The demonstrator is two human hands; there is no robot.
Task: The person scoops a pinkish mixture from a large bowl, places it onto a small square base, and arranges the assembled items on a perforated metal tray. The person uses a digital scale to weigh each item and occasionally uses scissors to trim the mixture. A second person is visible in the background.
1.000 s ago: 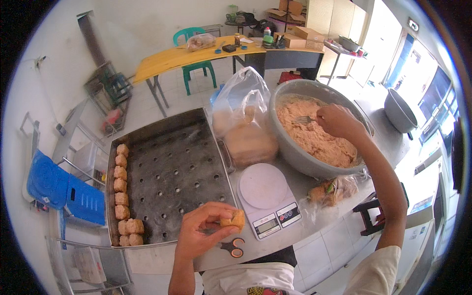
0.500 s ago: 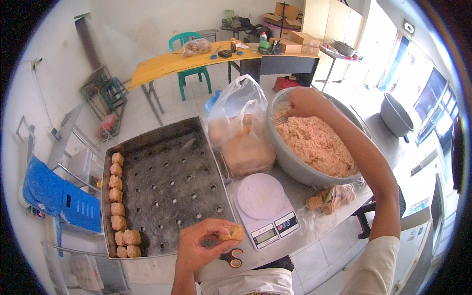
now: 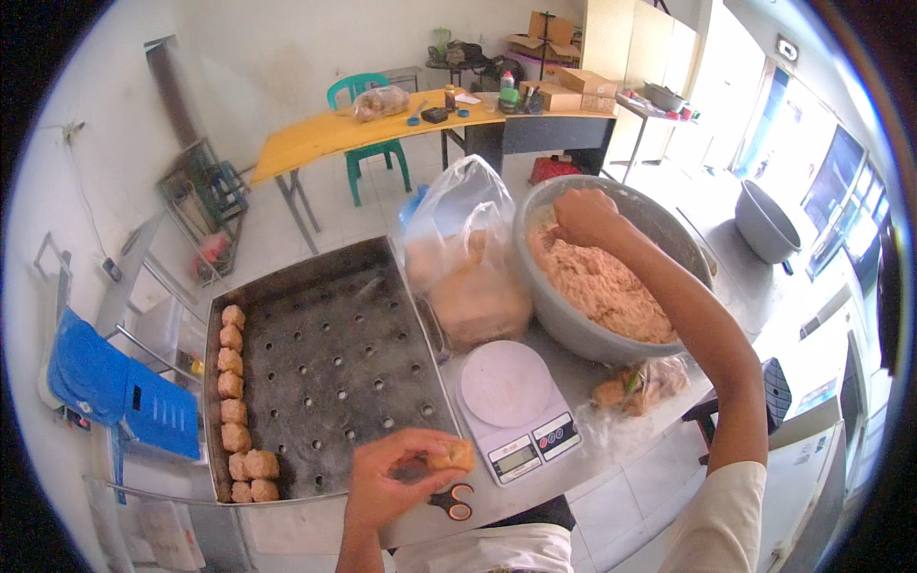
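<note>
My left hand point(image 3: 396, 473) holds a small browned tofu piece point(image 3: 450, 455) over the near edge of a perforated metal tray point(image 3: 334, 363). A row of similar filled pieces point(image 3: 234, 401) lines the tray's left side. My right hand point(image 3: 585, 216) reaches into the far left part of a large grey bowl point(image 3: 611, 346) of pale minced filling point(image 3: 607, 286), fingers closed; whether it grips a utensil is hidden. A white kitchen scale point(image 3: 511, 406) sits between tray and bowl.
A clear plastic bag of tofu pieces point(image 3: 468, 267) stands between tray and bowl. A smaller bag point(image 3: 635, 387) lies right of the scale. Orange-handled scissors point(image 3: 454, 501) lie at the near edge. An empty grey bowl point(image 3: 764, 224) sits far right. A yellow table point(image 3: 382, 129) and green chair point(image 3: 368, 153) stand behind.
My right hand has moved from the middle of the filling bowl to its far left side. My left hand with the tofu piece stays near the tray's front edge.
</note>
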